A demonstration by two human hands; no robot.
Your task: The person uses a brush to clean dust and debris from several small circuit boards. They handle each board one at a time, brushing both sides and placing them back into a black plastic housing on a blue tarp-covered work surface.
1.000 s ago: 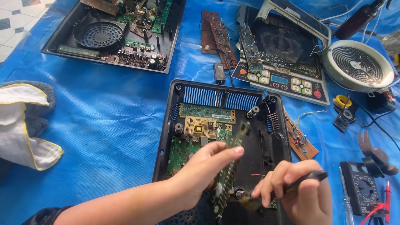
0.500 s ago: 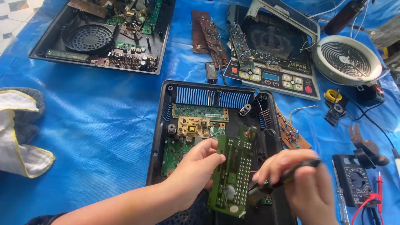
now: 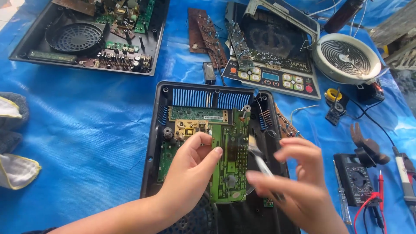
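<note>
Two hands work over the black casing (image 3: 151, 143): left hand (image 3: 190, 169) grips the green circuit board (image 3: 229, 160) (tilted up), right hand (image 3: 294, 182) pinches a blurred slim tool (image 3: 260, 160) beside it.

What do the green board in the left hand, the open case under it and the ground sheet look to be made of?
Green board: likely fibreglass laminate, glossy green coat with metal solder spots. Open case: matte black moulded plastic, with vent slats. Ground sheet: blue woven plastic tarpaulin, shiny and creased. The left hand grips the board's edge.
</note>
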